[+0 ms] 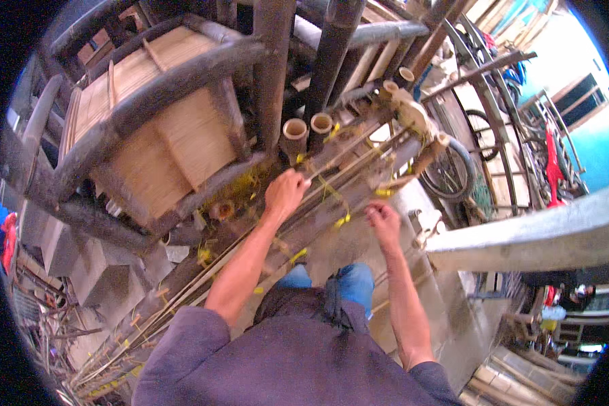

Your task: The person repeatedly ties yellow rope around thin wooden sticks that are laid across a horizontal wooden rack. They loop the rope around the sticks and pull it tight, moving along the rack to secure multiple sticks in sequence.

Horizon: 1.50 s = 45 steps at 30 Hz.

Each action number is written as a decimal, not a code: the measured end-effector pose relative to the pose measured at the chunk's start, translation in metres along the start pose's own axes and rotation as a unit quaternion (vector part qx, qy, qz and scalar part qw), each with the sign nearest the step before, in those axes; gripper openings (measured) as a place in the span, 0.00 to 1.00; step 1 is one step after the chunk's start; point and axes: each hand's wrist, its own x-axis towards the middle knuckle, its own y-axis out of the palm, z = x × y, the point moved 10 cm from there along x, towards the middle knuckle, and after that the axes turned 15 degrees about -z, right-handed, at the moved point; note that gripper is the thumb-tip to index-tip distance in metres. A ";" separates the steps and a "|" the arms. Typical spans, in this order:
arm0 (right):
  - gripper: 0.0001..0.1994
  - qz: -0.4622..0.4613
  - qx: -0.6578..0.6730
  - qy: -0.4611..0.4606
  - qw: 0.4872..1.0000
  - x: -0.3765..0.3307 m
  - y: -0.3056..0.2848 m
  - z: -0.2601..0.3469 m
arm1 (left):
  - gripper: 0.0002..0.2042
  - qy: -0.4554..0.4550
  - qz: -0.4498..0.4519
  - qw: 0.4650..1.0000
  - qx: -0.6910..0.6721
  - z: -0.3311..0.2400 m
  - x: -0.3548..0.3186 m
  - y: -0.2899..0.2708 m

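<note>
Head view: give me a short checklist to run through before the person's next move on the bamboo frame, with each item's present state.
1. Left hand closed on the thin bamboo strips: ok.
2. Right hand gripping anything: cannot tell; it is fisted, with its contents hidden.
3. Yellow ties in place along the frame: ok; several show on the poles.
4. Both hands clear of the cut bamboo pole ends: ok; they stand beyond the left hand.
5. Bamboo chair frame steady: cannot tell.
6. Footing: not ok; loose strips litter the floor at the lower left.
</note>
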 end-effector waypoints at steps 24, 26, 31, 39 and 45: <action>0.10 0.122 0.231 -0.039 0.965 0.226 -0.120 0.215 | 0.22 0.013 -0.021 0.996 -0.081 -0.269 0.065 -0.038; 0.09 0.120 0.339 -0.040 0.932 0.217 -0.144 0.238 | 0.17 -0.047 0.002 0.998 -0.046 -0.253 0.062 0.017; 0.17 0.332 0.483 -0.067 0.807 0.130 -0.058 0.280 | 0.16 -0.205 0.141 0.954 -0.165 -0.163 0.021 0.071; 0.10 0.025 0.327 0.023 0.944 0.171 -0.026 0.171 | 0.24 -0.174 0.056 0.983 0.020 -0.182 0.047 0.056; 0.20 0.084 0.453 0.063 0.885 0.217 -0.044 0.177 | 0.24 -0.193 0.119 0.973 -0.028 -0.142 0.026 0.096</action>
